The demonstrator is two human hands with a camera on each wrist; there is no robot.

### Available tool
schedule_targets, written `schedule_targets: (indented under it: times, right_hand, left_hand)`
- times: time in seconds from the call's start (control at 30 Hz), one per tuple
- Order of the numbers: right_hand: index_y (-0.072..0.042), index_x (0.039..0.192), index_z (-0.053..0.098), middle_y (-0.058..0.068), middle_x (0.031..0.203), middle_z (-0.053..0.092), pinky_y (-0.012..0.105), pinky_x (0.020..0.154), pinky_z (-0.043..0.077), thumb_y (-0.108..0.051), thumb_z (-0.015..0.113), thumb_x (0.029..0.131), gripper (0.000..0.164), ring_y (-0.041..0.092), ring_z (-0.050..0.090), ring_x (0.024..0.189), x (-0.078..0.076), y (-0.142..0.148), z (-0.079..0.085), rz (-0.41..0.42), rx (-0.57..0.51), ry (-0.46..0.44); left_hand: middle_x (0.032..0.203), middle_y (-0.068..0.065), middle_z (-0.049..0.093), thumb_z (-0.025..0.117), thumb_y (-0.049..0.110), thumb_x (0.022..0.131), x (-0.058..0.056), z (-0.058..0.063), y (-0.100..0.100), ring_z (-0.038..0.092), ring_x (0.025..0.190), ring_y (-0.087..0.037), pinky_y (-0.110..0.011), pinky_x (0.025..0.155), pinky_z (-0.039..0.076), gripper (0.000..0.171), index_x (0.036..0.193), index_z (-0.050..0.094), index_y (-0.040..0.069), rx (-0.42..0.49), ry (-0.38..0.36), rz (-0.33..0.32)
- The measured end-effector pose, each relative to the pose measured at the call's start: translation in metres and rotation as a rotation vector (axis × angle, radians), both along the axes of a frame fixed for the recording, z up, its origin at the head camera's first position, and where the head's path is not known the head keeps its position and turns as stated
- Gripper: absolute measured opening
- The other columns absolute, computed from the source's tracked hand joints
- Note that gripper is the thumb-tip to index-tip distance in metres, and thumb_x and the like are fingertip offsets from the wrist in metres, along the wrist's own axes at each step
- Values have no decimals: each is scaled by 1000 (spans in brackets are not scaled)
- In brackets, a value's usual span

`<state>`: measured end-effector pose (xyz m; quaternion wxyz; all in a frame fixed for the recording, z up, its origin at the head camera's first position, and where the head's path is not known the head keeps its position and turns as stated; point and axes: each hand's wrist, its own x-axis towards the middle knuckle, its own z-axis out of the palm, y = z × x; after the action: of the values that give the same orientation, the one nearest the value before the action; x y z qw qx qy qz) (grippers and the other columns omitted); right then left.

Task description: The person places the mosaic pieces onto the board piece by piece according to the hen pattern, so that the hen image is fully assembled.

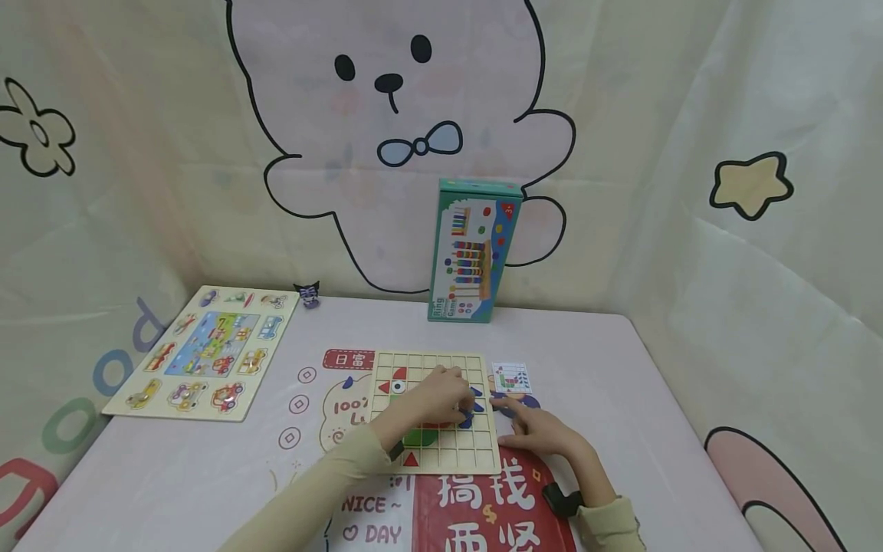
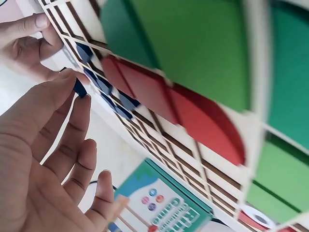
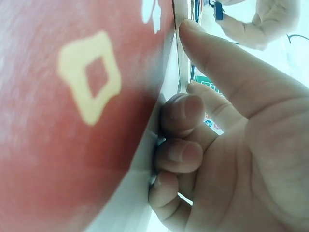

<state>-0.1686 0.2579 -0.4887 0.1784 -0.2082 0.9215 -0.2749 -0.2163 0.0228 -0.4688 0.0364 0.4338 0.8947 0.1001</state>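
Observation:
A cream grid board (image 1: 448, 460) lies on the table with red, green and blue tiles in its squares. Over its right half, my left hand (image 1: 444, 395) pinches a small dark blue tile (image 2: 79, 88) between thumb and forefinger, just above several blue tiles (image 2: 108, 89) on the grid. The other fingers of that hand are loosely bent. My right hand (image 1: 545, 433) is at the board's right edge, thumb and forefinger tips touching its side (image 3: 181, 48). Its remaining fingers (image 3: 179, 154) are bent beside the board. Part of the tile pattern is hidden under my left hand.
A small pattern card (image 1: 510, 377) lies past the board's right edge. Farther back stands a green toy box (image 1: 474, 253). A picture puzzle board (image 1: 207, 353) and a small purple figure (image 1: 309, 295) are at the back left. Beneath the grid board lies a printed red-and-white mat (image 1: 483, 514).

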Motion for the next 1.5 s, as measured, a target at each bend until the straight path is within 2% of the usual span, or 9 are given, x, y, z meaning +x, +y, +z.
schedule_targets:
  times: [0.23, 0.4, 0.57, 0.73, 0.9, 1.17, 1.37, 1.5]
  right_hand:
    - [-18, 139, 39, -7, 58, 45, 22, 49, 36, -38, 65, 84, 65, 3, 39, 48, 1, -1, 1, -3, -5, 0]
    - [-16, 139, 40, -6, 58, 45, 22, 48, 36, -39, 66, 83, 66, 4, 41, 49, 1, -2, 1, -21, -13, -12]
    - [-16, 139, 40, -7, 59, 46, 21, 49, 37, -40, 66, 82, 67, 4, 41, 49, 0, -2, -1, -29, -2, -11]
    - [-15, 138, 40, -6, 59, 47, 21, 49, 37, -41, 67, 81, 68, 5, 43, 50, -1, -3, -1, -39, -4, -14]
    - [-18, 138, 41, -5, 59, 47, 22, 50, 38, -41, 67, 81, 67, 5, 44, 50, -1, -3, -1, -45, -8, -25]
    - [-19, 139, 40, -5, 59, 47, 22, 49, 37, -38, 66, 83, 64, 5, 42, 49, -1, -1, 0, -13, 6, 3]
    - [-19, 139, 40, -5, 59, 47, 22, 49, 37, -38, 65, 84, 64, 5, 41, 49, -1, -1, 0, -14, 3, -1]
    - [-19, 139, 40, -5, 59, 47, 22, 49, 37, -38, 66, 84, 64, 5, 42, 49, 0, -1, 0, -20, 4, -7]
  left_hand:
    - [77, 18, 61, 71, 35, 79, 2, -3, 20, 42, 80, -6, -28, 78, 35, 9, 87, 70, 30, -63, 71, -31]
    - [82, 18, 65, 71, 34, 80, 3, -3, 29, 43, 80, -8, -30, 80, 37, 12, 91, 72, 32, -98, 76, -26]
    - [84, 16, 66, 72, 33, 79, 4, -3, 34, 46, 83, -8, -31, 82, 38, 10, 88, 73, 30, -115, 73, -6]
    - [84, 14, 65, 72, 32, 79, 6, -3, 35, 47, 86, -9, -32, 82, 38, 8, 86, 73, 29, -124, 47, 15]
    - [87, 15, 65, 71, 30, 80, 8, -2, 34, 47, 87, -9, -30, 83, 39, 9, 89, 72, 31, -150, 56, 6]
    - [86, 14, 65, 71, 26, 80, 9, -4, 29, 47, 83, -7, -29, 79, 38, 12, 91, 73, 30, -128, 50, -15]
    - [92, 14, 65, 70, 27, 81, 11, -6, 27, 47, 87, -8, -29, 79, 39, 13, 93, 72, 31, -133, 76, -22]
    - [92, 14, 65, 69, 28, 81, 12, -5, 25, 48, 88, -8, -30, 80, 39, 12, 92, 72, 31, -112, 65, -13]
